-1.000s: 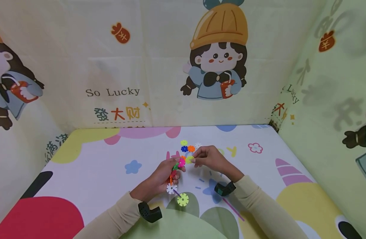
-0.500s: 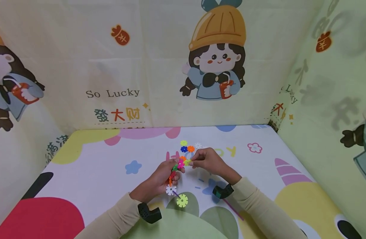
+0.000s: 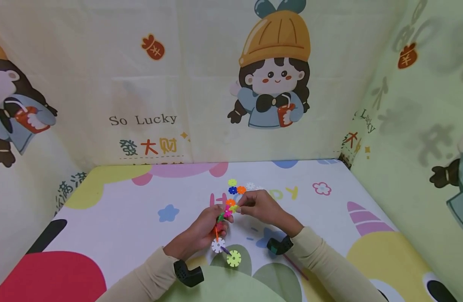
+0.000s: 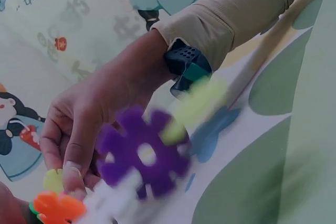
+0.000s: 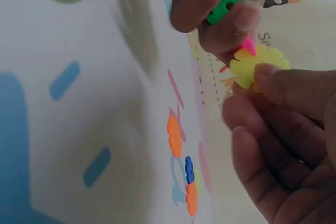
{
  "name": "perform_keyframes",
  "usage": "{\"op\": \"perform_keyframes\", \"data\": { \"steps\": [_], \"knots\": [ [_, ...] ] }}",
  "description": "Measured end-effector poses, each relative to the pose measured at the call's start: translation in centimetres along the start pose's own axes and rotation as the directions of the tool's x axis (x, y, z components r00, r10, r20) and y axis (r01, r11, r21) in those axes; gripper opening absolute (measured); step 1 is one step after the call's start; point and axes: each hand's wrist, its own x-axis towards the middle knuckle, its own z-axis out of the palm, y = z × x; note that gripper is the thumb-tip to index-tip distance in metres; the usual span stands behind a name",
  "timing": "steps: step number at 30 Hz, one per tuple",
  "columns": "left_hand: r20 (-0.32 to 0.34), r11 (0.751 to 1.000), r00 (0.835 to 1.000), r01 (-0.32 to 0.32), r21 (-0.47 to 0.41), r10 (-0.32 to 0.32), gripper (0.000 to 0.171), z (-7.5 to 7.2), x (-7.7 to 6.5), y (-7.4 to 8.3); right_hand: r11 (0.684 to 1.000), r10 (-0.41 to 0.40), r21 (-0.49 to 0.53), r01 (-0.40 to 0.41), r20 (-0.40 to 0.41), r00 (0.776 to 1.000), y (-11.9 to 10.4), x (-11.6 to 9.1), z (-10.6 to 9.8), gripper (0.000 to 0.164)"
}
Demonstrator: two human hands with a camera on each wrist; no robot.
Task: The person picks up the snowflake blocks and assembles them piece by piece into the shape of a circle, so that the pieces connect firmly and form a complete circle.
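One yellow disc (image 5: 243, 69) between right fingers (image 5: 247, 114)

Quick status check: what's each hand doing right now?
Left hand: closed, holding a chain of colorful notched plastic discs.
Right hand: closed, pinching a yellow notched disc between thumb and fingers.

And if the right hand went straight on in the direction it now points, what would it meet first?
Most likely the pink piece by the left hand. The yellow piece that the right hand pinches overlaps it in the right wrist view, but whether they already touch is unclear.
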Motion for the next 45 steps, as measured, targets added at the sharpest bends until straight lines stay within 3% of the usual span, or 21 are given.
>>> {"op": "perform_keyframes", "data": {
  "steps": [4,8,14,22,27,34,39,45],
  "knots": [
    [-0.039,1.000,0.999,-0.007,0.014,0.008,0.035,0.3,0.1,-0.2,1.000,-0.001,-0.025,0.002,0.046,0.999,0.7,0.0,-0.8,0.016],
    [-0.086,0.999,0.996,0.015,-0.047,-0.019,0.034,0.5,0.2,-0.2,0.996,0.059,0.059,-0.061,0.042,0.997,1.9,0.1,-2.2,0.025],
    [-0.058,0.996,0.998,0.021,-0.088,-0.026,0.036,0.2,0.4,-0.2,0.986,0.140,0.100,-0.133,-0.067,0.988,3.4,0.1,-4.0,0.023],
    [-0.041,0.998,0.999,-0.009,-0.068,0.007,0.048,0.1,0.3,-0.3,0.977,0.198,-0.035,-0.208,-0.188,0.962,5.5,0.1,-4.6,0.019],
    [-0.045,0.998,0.999,-0.018,-0.060,0.015,0.043,-0.1,0.2,-0.5,0.965,0.233,-0.059,-0.255,-0.249,0.940,6.8,0.4,-5.0,0.020],
    [-0.074,0.997,0.997,-0.034,-0.062,0.029,0.040,-0.2,0.3,-0.4,0.938,0.319,-0.062,-0.341,-0.233,0.919,7.7,1.5,-5.1,0.024],
    [-0.053,0.997,0.997,-0.051,-0.062,0.048,0.044,0.0,0.4,-0.2,0.911,0.378,-0.089,-0.402,-0.208,0.902,7.8,2.4,-4.7,0.025],
    [-0.042,0.998,0.999,-0.027,-0.055,0.024,0.045,0.1,0.3,-0.2,0.899,0.379,-0.145,-0.413,-0.213,0.901,8.0,3.1,-4.0,0.027]
  ]
}}
